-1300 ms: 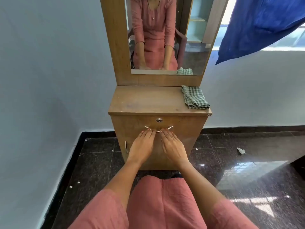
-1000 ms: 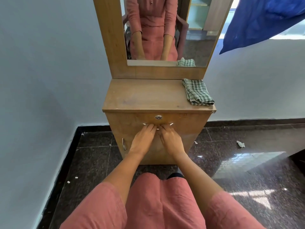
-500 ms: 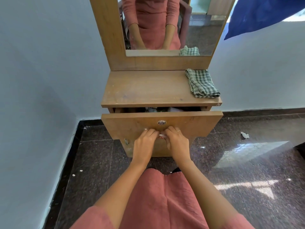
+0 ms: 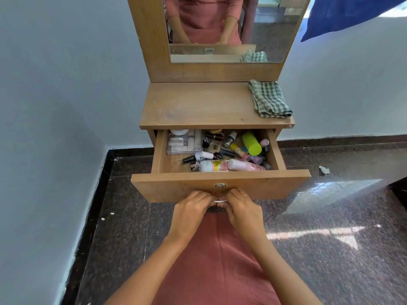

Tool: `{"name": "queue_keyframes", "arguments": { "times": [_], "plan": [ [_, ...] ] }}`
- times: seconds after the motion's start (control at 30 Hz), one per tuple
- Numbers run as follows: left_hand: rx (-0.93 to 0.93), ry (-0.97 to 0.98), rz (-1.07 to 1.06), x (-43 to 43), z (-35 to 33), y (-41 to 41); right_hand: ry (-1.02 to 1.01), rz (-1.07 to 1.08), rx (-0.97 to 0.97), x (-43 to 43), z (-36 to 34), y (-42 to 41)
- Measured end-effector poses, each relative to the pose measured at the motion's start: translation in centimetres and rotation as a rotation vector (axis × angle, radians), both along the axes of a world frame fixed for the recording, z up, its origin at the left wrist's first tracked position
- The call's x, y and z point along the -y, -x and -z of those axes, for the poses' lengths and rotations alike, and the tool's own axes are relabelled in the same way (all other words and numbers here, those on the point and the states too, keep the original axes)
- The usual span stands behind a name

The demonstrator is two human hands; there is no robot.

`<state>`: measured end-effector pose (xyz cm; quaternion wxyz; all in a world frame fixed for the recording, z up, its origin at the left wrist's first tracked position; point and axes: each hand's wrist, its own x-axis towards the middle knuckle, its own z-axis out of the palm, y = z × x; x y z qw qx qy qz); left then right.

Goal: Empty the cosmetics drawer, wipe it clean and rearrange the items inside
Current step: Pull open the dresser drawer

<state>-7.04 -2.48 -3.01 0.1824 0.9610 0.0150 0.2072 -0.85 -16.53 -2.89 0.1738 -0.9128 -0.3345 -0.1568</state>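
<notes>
— Wooden drawer (image 4: pixel 220 187) stands pulled out toward the near side, full of cosmetics; a lime-green bottle (image 4: pixel 251 143) lies at its far right.
— And the hands?
— Left hand (image 4: pixel 191 211) and right hand (image 4: pixel 243 211) both curl around what looks like the metal handle (image 4: pixel 219 201). A checked cloth (image 4: pixel 268 99) lies on the dresser top (image 4: pixel 198 106), far right.

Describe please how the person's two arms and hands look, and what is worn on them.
Both forearms are bare, with no sleeve visible on them in the direct view. The right hand wears a thin ring on one finger. The left hand shows no ring, watch or bangle. Fingernails are mostly hidden.
</notes>
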Motion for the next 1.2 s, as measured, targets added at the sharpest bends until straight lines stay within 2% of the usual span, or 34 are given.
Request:
{"name": "queue_keyframes", "arguments": {
  "times": [0.5, 0.97, 1.2],
  "plan": [
    [-0.097, 0.07, 0.076, 1.5, -0.5, 4.6, 0.008, 0.042, -0.072, 2.3, 0.5, 5.3],
    [-0.075, 0.07, 0.12, 3.4, -0.1, 8.7, 0.045, 0.014, -0.156, 4.7, 0.5, 9.3],
    [-0.061, 0.097, 0.076, 4.1, -0.4, 9.1, 0.019, 0.021, -0.183, 4.7, 0.0, 9.6]
  ]
}}
